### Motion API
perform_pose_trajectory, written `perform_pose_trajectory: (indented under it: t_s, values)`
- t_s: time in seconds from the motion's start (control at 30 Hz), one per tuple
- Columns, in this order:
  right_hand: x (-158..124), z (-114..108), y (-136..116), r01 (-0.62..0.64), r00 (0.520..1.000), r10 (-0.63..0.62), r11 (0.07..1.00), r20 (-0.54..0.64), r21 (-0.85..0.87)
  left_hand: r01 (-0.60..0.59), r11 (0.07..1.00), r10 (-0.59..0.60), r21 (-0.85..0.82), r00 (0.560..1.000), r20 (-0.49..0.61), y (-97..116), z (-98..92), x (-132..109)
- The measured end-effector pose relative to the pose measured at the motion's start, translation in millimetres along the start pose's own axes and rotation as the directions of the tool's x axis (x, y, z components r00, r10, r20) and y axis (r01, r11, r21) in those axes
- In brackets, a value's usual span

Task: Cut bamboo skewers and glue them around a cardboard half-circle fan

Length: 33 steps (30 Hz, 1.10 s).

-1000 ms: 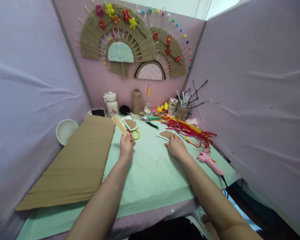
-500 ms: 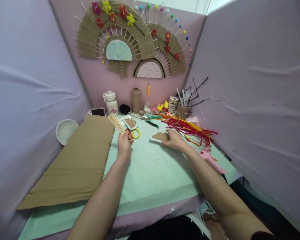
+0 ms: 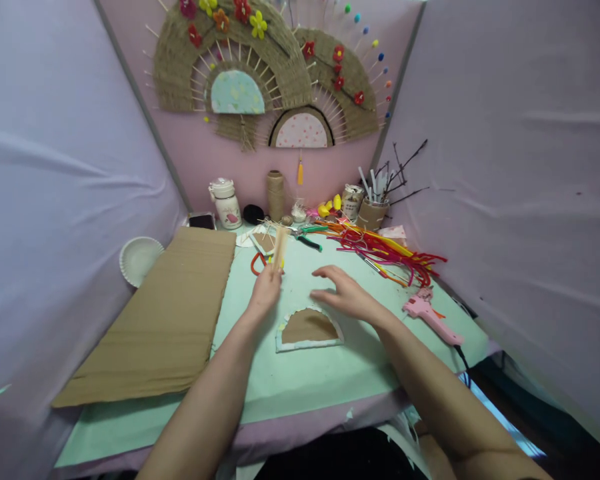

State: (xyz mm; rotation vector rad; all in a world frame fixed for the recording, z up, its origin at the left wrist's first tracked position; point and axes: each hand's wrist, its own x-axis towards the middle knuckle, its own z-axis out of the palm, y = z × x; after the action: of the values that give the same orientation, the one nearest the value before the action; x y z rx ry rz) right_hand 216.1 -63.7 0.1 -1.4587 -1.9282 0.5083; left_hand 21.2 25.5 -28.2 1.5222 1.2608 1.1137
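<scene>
My left hand (image 3: 266,293) is closed round a bundle of thin wooden sticks (image 3: 280,244) that points up and away from me. My right hand (image 3: 344,295) hovers open, fingers stretched to the left, just above the far edge of a half-round cardboard piece (image 3: 307,328) with a pale rim. That piece lies flat on the mint-green table cover (image 3: 310,373), between my two forearms.
A large cardboard sheet (image 3: 165,313) covers the table's left side, with a white paper plate (image 3: 139,259) beyond it. Red and yellow pipe cleaners (image 3: 390,257) and a pink glue gun (image 3: 430,317) lie at right. Scissors (image 3: 257,261), a twine spool (image 3: 275,193) and jars stand at the back.
My right hand has drawn the half-round cardboard piece from the far right toward me and let go of it. My left hand has shifted right and tilted the sticks more upright.
</scene>
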Motion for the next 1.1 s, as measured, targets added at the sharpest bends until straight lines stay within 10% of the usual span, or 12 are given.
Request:
perform_pose_trajectory:
  t_s: [0.3, 0.67, 1.1]
  values:
    - [10.4, 9.0, 33.9, -0.062, 0.981, 0.102, 0.97, -0.163, 0.235, -0.101, 0.611, -0.121, 0.785, 0.968, 0.219, 13.2, 22.4, 12.2]
    - [4.2, 2.3, 29.4, -0.019, 0.983, 0.039, 0.993, -0.181, 0.113, -0.061, 0.382, -0.158, 0.922, 0.979, 0.13, 24.8, 75.5, 52.0]
    - [-0.5, 1.4, 26.0, -0.015, 0.99, 0.017, 1.0, -0.143, 0.019, -0.197, 0.24, -0.041, 0.95, 0.976, 0.213, 8.8, 49.0, 59.2]
